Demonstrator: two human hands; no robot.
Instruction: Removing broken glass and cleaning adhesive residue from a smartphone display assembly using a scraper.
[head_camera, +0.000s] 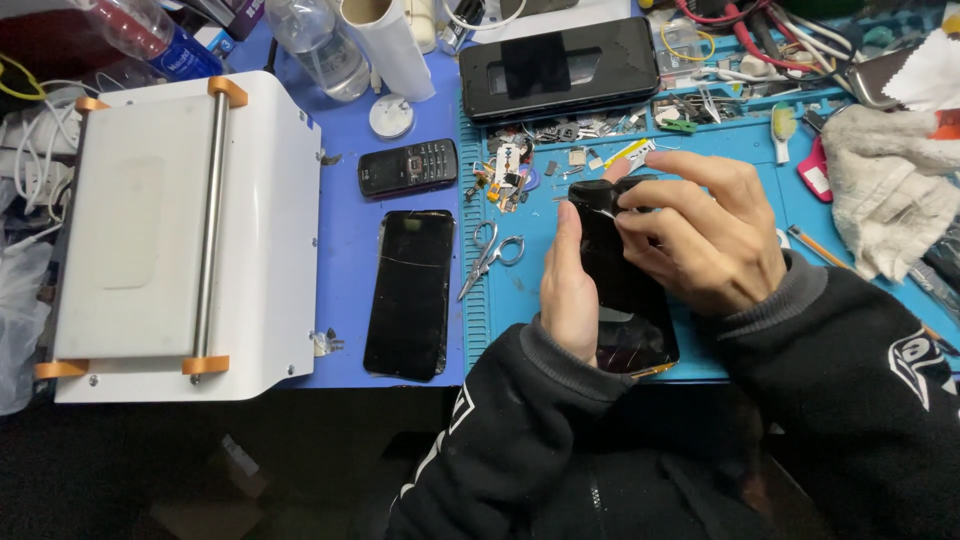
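A blue table (350, 110) carries a white machine (190, 235), scissors (490, 255) and phones (410, 295).

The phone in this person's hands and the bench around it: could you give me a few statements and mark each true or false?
1. Both hands are on the black phone. True: the left hand steadies its side and the right hand works at its top end.
2. A second dark phone lies flat on the blue mat. True.
3. The scissors are in the right hand. False: they lie on the mat, untouched.
4. The white machine stands to the right of the hands. False: it is to the left.
5. The small keypad phone lies on top of the white machine. False: it lies on the mat.
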